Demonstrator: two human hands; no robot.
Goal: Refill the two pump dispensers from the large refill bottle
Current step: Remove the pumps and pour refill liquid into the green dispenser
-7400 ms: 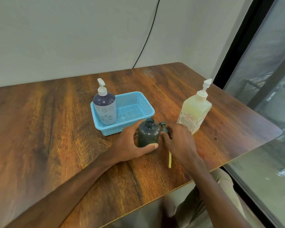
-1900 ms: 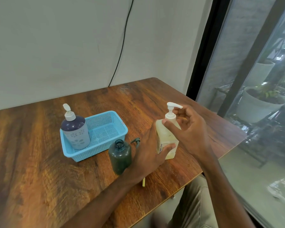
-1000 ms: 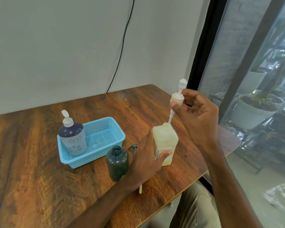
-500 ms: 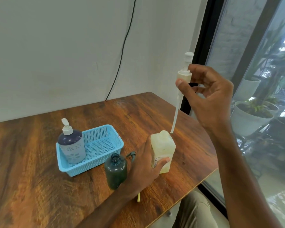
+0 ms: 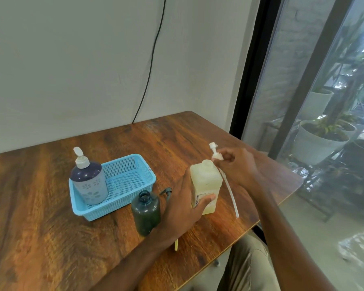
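The large yellowish refill bottle (image 5: 205, 181) stands upright on the wooden table (image 5: 51, 238) with its neck open. My left hand (image 5: 183, 204) grips its side. My right hand (image 5: 235, 164) holds the white pump head (image 5: 215, 153) just right of the bottle's neck, its long dip tube (image 5: 231, 196) slanting down toward the table. A small dark green dispenser bottle (image 5: 146, 213) stands uncapped left of my left hand. Its dark pump (image 5: 166, 191) lies on the table behind it. A purple pump dispenser (image 5: 88, 179) stands in the blue basket (image 5: 130, 181).
The table's front edge runs close below the bottles and its right corner lies near the refill bottle. A glass window with potted plants (image 5: 322, 139) outside is on the right. A black cable (image 5: 149, 66) hangs down the wall.
My right hand pulled the pump fully out of the refill bottle, raised it high, then lowered it to the bottle's right side. My left hand kept its grip on the bottle.
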